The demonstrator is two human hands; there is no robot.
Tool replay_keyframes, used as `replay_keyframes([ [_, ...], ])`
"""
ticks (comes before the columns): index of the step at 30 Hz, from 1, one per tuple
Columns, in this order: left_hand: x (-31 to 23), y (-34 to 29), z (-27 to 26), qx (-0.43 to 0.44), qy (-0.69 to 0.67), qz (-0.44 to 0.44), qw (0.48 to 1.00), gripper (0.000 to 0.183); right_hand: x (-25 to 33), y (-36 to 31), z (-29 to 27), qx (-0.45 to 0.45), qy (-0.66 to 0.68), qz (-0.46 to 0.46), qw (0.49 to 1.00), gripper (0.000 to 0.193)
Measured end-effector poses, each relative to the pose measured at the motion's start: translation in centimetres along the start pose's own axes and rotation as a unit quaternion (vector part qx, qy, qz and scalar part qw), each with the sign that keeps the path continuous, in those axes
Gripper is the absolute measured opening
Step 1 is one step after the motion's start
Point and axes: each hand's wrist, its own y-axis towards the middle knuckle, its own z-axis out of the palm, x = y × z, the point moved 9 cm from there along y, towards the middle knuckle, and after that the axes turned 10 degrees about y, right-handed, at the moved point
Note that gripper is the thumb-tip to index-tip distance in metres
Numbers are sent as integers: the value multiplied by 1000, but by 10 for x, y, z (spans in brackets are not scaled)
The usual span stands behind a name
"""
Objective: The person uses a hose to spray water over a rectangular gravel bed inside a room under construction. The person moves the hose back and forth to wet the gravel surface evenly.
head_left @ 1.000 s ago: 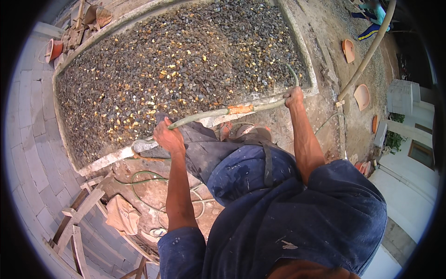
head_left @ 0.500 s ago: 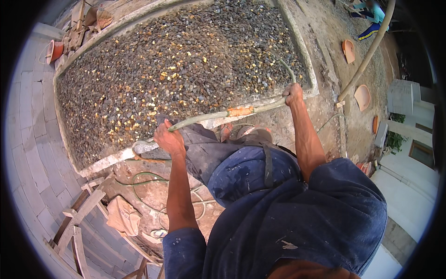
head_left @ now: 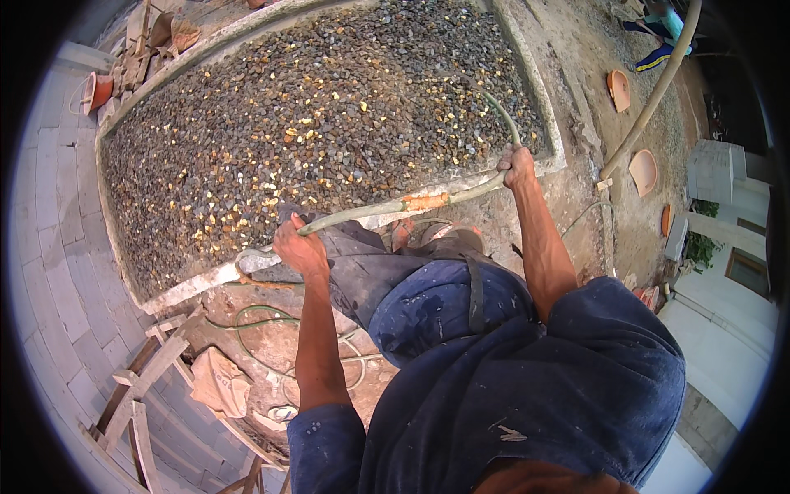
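A pale green hose (head_left: 354, 214) spans between my hands, with an orange wrapping (head_left: 425, 201) around its middle. My left hand (head_left: 301, 247) is closed around it near the bed's front edge. My right hand (head_left: 519, 168) grips it farther right, and a thinner free end curves up from that fist over the gravel (head_left: 329, 123). A faint haze that may be water spray shows beyond the tip. The gravel is grey with yellow and brown stones, inside a low concrete border (head_left: 193, 286).
Wooden frame pieces (head_left: 148, 379) and a tan sack (head_left: 220, 380) lie at lower left. Loops of green hose (head_left: 239, 329) lie on the ground. An orange bucket (head_left: 97, 92) stands far left. At right are shallow pans (head_left: 643, 172), a long pole (head_left: 650, 95) and another person (head_left: 662, 33).
The hose's free end above my right hand has swung left and up over the gravel, and more of it shows. My left hand stays put.
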Motion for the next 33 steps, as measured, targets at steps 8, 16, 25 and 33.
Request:
replay_keyframes([
  [8, -3, 4, -3, -8, -6, 0, 1000, 33, 8, -13, 18, 8, 28, -24, 999, 28],
  [16, -5, 6, -1, -2, -3, -2, 1000, 34, 18, -10, 30, 46, 40, -40, 997, 21],
  [25, -7, 9, 1, 1, -8, 8, 1000, 33, 16, -6, 29, 53, 27, -12, 998, 21],
  [33, -5, 8, 2, 4, -11, 2, 1000, 33, 17, -11, 41, 64, 13, -3, 998, 24],
])
